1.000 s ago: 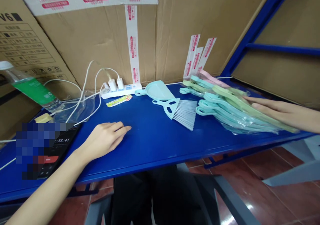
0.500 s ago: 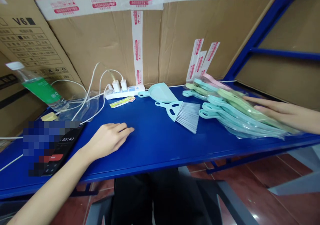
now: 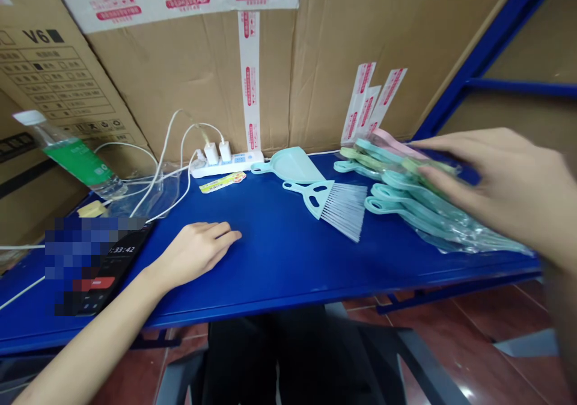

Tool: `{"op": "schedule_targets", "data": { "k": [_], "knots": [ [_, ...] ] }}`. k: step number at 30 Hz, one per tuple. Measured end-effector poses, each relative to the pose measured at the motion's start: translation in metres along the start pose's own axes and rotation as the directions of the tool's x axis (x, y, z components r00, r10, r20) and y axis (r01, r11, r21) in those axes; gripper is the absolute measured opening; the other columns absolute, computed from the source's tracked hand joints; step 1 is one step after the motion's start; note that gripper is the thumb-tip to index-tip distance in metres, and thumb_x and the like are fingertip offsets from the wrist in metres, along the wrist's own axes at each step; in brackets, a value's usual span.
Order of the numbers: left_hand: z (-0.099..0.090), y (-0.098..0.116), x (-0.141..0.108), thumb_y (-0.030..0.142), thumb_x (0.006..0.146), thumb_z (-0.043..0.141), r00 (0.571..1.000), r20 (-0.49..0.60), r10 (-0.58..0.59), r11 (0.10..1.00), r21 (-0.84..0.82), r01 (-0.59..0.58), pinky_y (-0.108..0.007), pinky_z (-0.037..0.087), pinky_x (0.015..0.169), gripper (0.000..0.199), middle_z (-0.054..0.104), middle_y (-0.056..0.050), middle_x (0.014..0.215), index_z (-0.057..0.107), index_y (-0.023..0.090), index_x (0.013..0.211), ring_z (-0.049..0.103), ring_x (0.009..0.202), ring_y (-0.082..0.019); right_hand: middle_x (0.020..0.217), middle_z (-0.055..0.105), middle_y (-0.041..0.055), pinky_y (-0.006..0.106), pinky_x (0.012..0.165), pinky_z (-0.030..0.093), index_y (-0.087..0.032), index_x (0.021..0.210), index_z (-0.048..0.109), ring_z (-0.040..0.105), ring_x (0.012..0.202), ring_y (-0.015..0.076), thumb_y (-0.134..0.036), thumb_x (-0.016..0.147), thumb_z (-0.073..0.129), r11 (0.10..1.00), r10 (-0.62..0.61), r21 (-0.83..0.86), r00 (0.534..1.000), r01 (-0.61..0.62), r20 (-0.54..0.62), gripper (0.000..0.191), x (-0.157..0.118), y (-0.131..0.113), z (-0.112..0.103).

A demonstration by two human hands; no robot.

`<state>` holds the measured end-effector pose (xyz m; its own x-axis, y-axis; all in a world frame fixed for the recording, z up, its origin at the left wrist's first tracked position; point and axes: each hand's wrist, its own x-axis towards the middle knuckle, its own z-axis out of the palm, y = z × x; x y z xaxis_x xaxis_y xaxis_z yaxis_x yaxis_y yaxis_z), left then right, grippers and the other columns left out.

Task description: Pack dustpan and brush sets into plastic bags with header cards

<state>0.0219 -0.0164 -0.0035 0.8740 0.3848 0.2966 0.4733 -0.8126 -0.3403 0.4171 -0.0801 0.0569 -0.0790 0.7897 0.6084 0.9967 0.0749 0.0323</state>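
Pale turquoise brush (image 3: 328,204), unwrapped, flat on the blue tabletop (image 3: 270,267); landmark for what follows. Matching dustpan (image 3: 295,164) just beyond it. Right of the brush: plastic-wrapped pile (image 3: 444,219) of turquoise, green and pink handled pieces. Right hand (image 3: 500,179) over that pile, blurred, thumb and fingers parted; cannot tell whether they grip a piece. Left hand (image 3: 205,252) left of the brush and nearer the wearer, palm down on the tabletop, fingers loosely bent, holding nothing visible. Left beyond the brush: white power strip (image 3: 228,164), yellow printed card (image 3: 222,182) in front.
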Motion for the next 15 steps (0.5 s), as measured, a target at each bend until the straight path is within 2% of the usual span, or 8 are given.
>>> {"op": "schedule_targets", "data": {
  "k": [2,4,6,8,12,15],
  "knots": [
    [0.001,0.000,0.000,0.021,0.102,0.031,1.000,0.000,-0.012,1.000,-0.006,0.012,-0.026,0.047,0.063,0.033,0.068,0.000,0.079,0.063,0.020,0.096,0.063,0.063,-0.012,0.098,0.075,0.0111,0.044,0.077,0.050,-0.028,0.090,0.070,0.065,0.098,0.0302,-0.034,0.088,0.046,0.987,-0.131,0.085,0.987,0.139,-0.088,0.025,0.011,-0.026,0.004],
    [0.001,-0.001,0.001,0.023,0.103,0.028,1.000,0.000,-0.024,0.999,-0.037,0.024,-0.025,0.047,0.062,0.037,0.067,0.001,0.076,0.060,0.020,0.087,0.063,0.062,-0.012,0.087,0.074,0.0084,0.042,0.076,0.050,-0.027,0.076,0.067,0.065,0.090,0.0277,-0.030,0.090,0.040,0.967,-0.206,0.134,0.973,0.218,-0.100,0.031,0.025,-0.046,0.012],
    [0.001,-0.001,0.002,0.025,0.105,0.026,0.999,-0.001,-0.046,0.995,-0.088,0.046,-0.023,0.045,0.061,0.040,0.065,0.001,0.074,0.057,0.019,0.080,0.062,0.061,-0.011,0.081,0.073,0.0068,0.038,0.072,0.049,-0.025,0.074,0.067,0.065,0.085,0.0254,-0.025,0.088,0.042,0.953,-0.249,0.172,0.968,0.249,-0.021,0.028,0.041,-0.063,0.021],
    [0.000,-0.002,0.002,0.028,0.105,0.027,0.997,0.010,-0.076,0.989,-0.127,0.076,-0.023,0.044,0.060,0.041,0.065,0.002,0.072,0.056,0.019,0.078,0.061,0.060,-0.011,0.084,0.073,0.0045,0.035,0.070,0.046,-0.025,0.077,0.068,0.066,0.085,0.0241,-0.020,0.085,0.045,0.950,-0.275,0.180,0.955,0.254,0.109,0.025,0.058,-0.078,0.031],
    [0.001,-0.003,0.001,0.032,0.104,0.031,0.991,0.060,-0.121,0.985,-0.115,0.127,-0.023,0.043,0.059,0.040,0.063,0.002,0.069,0.055,0.020,0.075,0.059,0.058,-0.011,0.091,0.074,0.0067,0.032,0.066,0.040,-0.023,0.087,0.071,0.067,0.087,0.0259,-0.016,0.086,0.048,0.973,-0.219,0.152,0.911,0.176,0.349,0.023,0.080,-0.101,0.058],
    [0.002,-0.002,0.001,0.033,0.104,0.031,0.991,0.080,-0.104,0.991,-0.073,0.109,-0.024,0.043,0.059,0.041,0.063,0.001,0.070,0.057,0.019,0.075,0.059,0.059,-0.012,0.092,0.074,0.0104,0.033,0.063,0.039,-0.021,0.094,0.071,0.068,0.085,0.0272,-0.021,0.092,0.044,0.981,-0.196,0.104,0.880,0.167,0.433,0.026,0.081,-0.104,0.079]
  ]
}}
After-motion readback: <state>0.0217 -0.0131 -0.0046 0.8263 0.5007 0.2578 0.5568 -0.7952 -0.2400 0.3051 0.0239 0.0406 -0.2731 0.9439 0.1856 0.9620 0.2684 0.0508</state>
